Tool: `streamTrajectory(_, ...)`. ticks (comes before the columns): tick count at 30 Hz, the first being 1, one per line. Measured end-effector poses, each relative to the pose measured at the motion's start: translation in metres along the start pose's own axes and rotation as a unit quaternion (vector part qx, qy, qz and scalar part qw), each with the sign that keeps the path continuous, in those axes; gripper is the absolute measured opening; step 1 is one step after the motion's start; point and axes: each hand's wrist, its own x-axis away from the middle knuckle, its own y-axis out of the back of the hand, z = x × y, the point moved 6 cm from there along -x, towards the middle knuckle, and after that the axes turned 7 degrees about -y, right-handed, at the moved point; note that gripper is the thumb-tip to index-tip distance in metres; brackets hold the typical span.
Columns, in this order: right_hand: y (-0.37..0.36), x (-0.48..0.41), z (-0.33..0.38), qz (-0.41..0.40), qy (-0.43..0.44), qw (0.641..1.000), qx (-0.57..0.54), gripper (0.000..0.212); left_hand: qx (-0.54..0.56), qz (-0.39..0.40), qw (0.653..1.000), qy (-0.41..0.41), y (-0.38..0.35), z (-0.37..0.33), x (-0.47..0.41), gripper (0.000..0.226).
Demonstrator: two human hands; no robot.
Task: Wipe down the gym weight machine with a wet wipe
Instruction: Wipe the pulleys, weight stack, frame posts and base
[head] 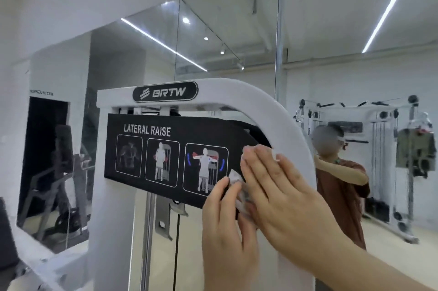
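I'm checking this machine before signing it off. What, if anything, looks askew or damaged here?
Nothing stands out. The placard looks intact and its tilt seems to be lens distortion. The frame shows no damage. Both hands press a wipe at the placard's right end.

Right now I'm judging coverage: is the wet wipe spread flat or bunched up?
Bunched. The wet wipe shows only as crumpled bits between the right hand and left hand.

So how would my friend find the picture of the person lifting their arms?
Find the white metal weight machine and its black instruction panel headed LATERAL RAISE. The rightmost framed picture, beside the hands, is the one: only it has blue curved arrows.
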Motion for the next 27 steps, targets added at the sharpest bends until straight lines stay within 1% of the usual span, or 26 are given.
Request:
streamTrajectory(2, -0.006, -0.023, 0.009, 0.017, 0.047, 0.999, 0.019, 0.064, -0.007, -0.013, 1.0, 0.023, 0.004, 0.012, -0.007, 0.046)
streamTrajectory(6, -0.008, -0.066, 0.029, 0.009, 0.045, 0.998, 0.039, 0.065, 0.01, -0.024, 0.992, 0.121, 0.018, 0.035, -0.025, 0.048)
streamTrajectory(8, -0.021, -0.046, 0.045, 0.015, 0.085, 0.996, 0.027, 0.063, 0.008, -0.012, 0.988, 0.157, 0.025, 0.044, -0.032, 0.049)
streamTrajectory(10, -0.026, -0.013, 0.056, 0.015, 0.134, 0.991, 0.014, 0.06, -0.009, 0.015, 0.985, 0.173, 0.031, 0.052, -0.038, 0.047)
streamTrajectory(11, -0.025, -0.008, 0.053, 0.012, 0.134, 0.991, 0.013, 0.059, -0.022, 0.036, 0.983, 0.176, 0.033, 0.055, -0.043, 0.048)
streamTrajectory(12, -0.021, -0.017, 0.043, 0.007, 0.116, 0.993, 0.011, 0.06, -0.035, 0.048, 0.983, 0.173, 0.035, 0.058, -0.047, 0.049)
streamTrajectory(13, -0.015, -0.038, 0.031, -0.006, 0.078, 0.997, 0.003, 0.062, -0.047, 0.05, 0.983, 0.167, 0.037, 0.06, -0.052, 0.05)
streamTrajectory(15, 0.0, -0.094, 0.015, -0.041, -0.027, 0.999, -0.018, 0.068, -0.066, 0.052, 0.984, 0.155, 0.037, 0.061, -0.067, 0.048)
streamTrajectory(16, 0.002, -0.116, 0.019, -0.039, -0.042, 0.998, -0.027, 0.067, -0.075, 0.059, 0.984, 0.152, 0.036, 0.061, -0.074, 0.047)
streamTrajectory(17, -0.003, -0.127, 0.031, -0.042, -0.02, 0.999, -0.016, 0.065, -0.082, 0.065, 0.983, 0.15, 0.036, 0.062, -0.082, 0.044)
streamTrajectory(19, -0.018, -0.119, 0.06, -0.001, 0.026, 1.0, 0.002, 0.065, -0.124, 0.079, 0.977, 0.154, 0.039, 0.065, -0.1, 0.026)
streamTrajectory(20, -0.025, -0.106, 0.068, 0.013, 0.037, 0.999, -0.014, 0.066, -0.166, 0.1, 0.968, 0.162, 0.042, 0.069, -0.11, 0.016)
streamTrajectory(21, -0.03, -0.091, 0.074, 0.027, 0.056, 0.998, -0.033, 0.065, -0.21, 0.134, 0.953, 0.172, 0.043, 0.074, -0.122, 0.012)
streamTrajectory(23, -0.031, -0.079, 0.077, 0.039, 0.12, 0.992, -0.012, 0.062, -0.277, 0.233, 0.912, 0.19, 0.042, 0.085, -0.144, 0.012)
streamTrajectory(24, -0.03, -0.084, 0.07, 0.034, 0.127, 0.991, -0.002, 0.061, -0.296, 0.284, 0.893, 0.182, 0.04, 0.087, -0.154, 0.011)
streamTrajectory(25, -0.024, -0.098, 0.056, 0.025, 0.096, 0.995, -0.008, 0.061, -0.311, 0.333, 0.876, 0.157, 0.039, 0.086, -0.162, 0.011)
streamTrajectory(27, -0.011, -0.131, 0.036, 0.025, 0.014, 1.0, -0.007, 0.066, -0.343, 0.417, 0.84, 0.056, 0.038, 0.079, -0.171, 0.009)
